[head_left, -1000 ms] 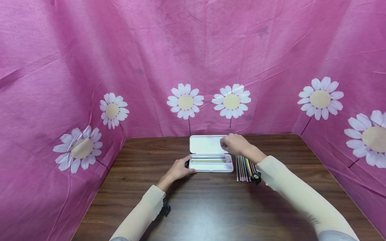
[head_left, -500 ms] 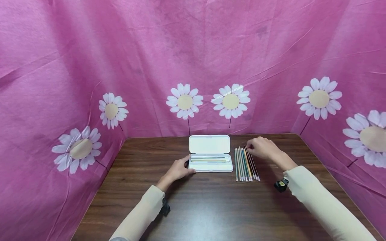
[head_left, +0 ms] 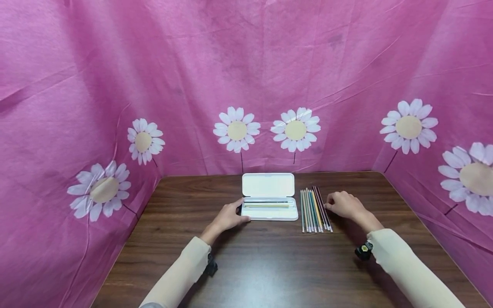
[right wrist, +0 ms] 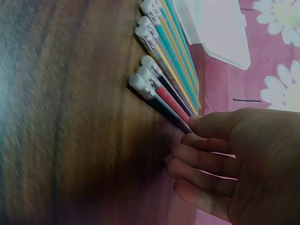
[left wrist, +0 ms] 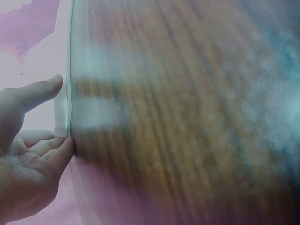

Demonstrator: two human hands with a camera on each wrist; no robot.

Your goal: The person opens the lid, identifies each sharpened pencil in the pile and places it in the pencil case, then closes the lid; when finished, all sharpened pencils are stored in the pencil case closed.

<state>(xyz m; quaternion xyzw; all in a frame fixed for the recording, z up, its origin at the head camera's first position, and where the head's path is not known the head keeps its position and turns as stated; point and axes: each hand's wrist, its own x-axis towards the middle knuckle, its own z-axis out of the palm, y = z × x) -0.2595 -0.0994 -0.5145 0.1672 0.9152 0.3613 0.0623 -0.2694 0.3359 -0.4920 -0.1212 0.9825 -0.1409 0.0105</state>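
Observation:
A white pencil case (head_left: 269, 214) lies with its lid (head_left: 268, 185) up on the dark wood table; several pencils (head_left: 268, 206) lie lengthwise in it. My left hand (head_left: 227, 217) holds the case's left end, thumb at the front corner and fingers toward the back, as the left wrist view also shows. To the right of the case is a row of loose pencils (head_left: 310, 211), eraser ends toward me. My right hand (head_left: 344, 205) is at the right side of this row. In the right wrist view its thumb and forefinger tips touch the outermost dark pencil (right wrist: 161, 108).
The wooden table (head_left: 269, 265) reaches toward me in front of the case. A pink cloth (head_left: 265, 64) with white flowers hangs behind and on both sides. Black wrist cameras show below the hands, such as the right wrist camera (head_left: 363, 251).
My right hand has moved from above the case's lid to the right side of the loose pencils, then a little toward me along the row. The left hand has stayed at the case.

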